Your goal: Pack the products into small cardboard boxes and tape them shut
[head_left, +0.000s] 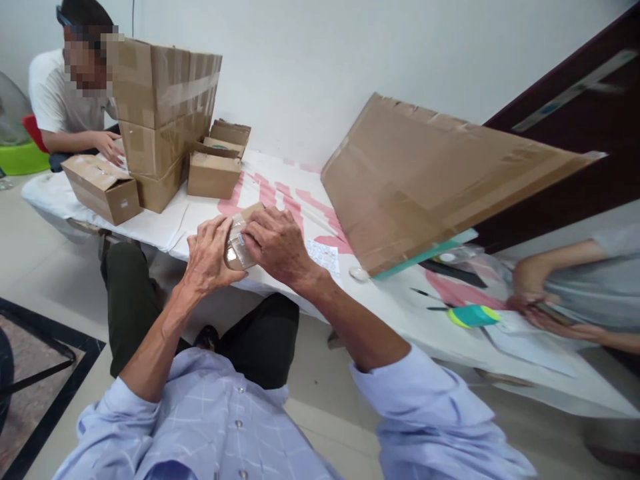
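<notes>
A small brown box (243, 257) with shiny clear tape or plastic over its top is held in front of me at the table's near edge. My left hand (211, 253) wraps round its left side, thumb along the near edge. My right hand (277, 243) lies over the right part, its fingers curled and pressed on the top beside a small pale label. The fingertips are partly hidden, so I cannot tell if they pinch anything thin. Just right of my right hand, a white sheet with small printed marks (324, 257) rests on the table.
Stacked cartons (165, 100) and an open carton (213, 175) stand at left. A large cardboard panel (430, 180) leans at right, near a white round object (359, 273) and a teal-yellow roll (473, 315). Co-workers sit at both ends of the cloth-covered table (390, 300).
</notes>
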The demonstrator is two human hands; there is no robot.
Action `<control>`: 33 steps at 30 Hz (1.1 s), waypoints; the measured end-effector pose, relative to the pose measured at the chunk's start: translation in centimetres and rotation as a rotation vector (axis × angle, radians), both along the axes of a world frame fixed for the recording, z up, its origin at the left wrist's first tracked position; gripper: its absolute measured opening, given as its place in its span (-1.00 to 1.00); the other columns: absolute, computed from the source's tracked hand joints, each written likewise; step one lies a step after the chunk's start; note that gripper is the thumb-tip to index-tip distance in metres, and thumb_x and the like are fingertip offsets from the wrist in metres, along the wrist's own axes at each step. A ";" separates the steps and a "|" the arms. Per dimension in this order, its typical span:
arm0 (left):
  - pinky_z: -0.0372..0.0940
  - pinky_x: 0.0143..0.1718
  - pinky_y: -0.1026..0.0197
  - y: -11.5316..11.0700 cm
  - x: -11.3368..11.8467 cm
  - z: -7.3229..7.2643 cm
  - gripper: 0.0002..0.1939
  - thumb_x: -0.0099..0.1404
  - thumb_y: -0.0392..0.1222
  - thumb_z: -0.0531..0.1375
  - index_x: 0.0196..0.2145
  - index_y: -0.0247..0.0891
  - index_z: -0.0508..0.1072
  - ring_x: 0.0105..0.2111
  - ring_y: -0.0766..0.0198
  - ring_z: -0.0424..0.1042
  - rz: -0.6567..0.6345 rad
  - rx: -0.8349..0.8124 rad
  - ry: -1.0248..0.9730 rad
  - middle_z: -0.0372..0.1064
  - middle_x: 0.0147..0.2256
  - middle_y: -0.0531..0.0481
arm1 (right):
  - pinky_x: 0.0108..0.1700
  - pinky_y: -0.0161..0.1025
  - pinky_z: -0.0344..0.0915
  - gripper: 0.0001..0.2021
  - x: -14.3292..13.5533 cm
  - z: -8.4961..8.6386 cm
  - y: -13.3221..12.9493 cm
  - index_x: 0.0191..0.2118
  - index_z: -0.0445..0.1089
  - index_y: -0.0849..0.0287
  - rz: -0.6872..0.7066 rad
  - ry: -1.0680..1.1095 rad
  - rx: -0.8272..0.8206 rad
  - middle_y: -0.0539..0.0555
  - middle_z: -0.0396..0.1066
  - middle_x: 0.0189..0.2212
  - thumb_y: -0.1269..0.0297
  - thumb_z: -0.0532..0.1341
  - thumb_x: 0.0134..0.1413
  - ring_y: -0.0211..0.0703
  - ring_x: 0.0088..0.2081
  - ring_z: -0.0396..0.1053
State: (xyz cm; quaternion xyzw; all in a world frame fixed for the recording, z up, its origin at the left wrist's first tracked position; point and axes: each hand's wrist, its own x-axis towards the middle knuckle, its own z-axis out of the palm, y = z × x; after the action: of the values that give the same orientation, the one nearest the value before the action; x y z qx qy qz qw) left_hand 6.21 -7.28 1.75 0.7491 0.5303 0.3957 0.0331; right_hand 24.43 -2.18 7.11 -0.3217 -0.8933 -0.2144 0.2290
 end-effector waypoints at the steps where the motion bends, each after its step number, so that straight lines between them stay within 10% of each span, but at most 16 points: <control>1: 0.25 0.25 -0.30 0.0 0.0 0.0 0.11 0.03 -0.06 0.50 0.47 -0.18 0.17 0.38 -0.32 0.20 0.000 -0.001 0.001 0.21 0.42 -0.37 | -0.01 0.00 0.13 -0.75 0.0 0.0 0.0 -0.23 0.57 0.13 -0.004 -0.001 -0.006 0.20 0.51 -0.19 0.41 0.13 0.41 0.13 -0.04 0.28; 33: 0.21 0.25 -0.28 -0.5 0.8 0.5 0.10 0.02 -0.12 0.48 0.46 -0.21 0.16 0.39 -0.32 0.18 0.032 -0.035 0.022 0.20 0.42 -0.40 | -0.03 -0.01 0.14 -0.72 0.2 0.2 -0.7 -0.26 0.51 0.13 -0.072 0.054 -0.066 0.21 0.51 -0.18 0.40 0.08 0.44 0.12 -0.07 0.28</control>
State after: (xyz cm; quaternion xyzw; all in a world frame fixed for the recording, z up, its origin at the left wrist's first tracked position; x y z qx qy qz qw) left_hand 6.96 -7.79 2.28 0.7442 0.5494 0.3784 0.0340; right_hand 24.63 -2.91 7.35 -0.3667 -0.8813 -0.1840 0.2344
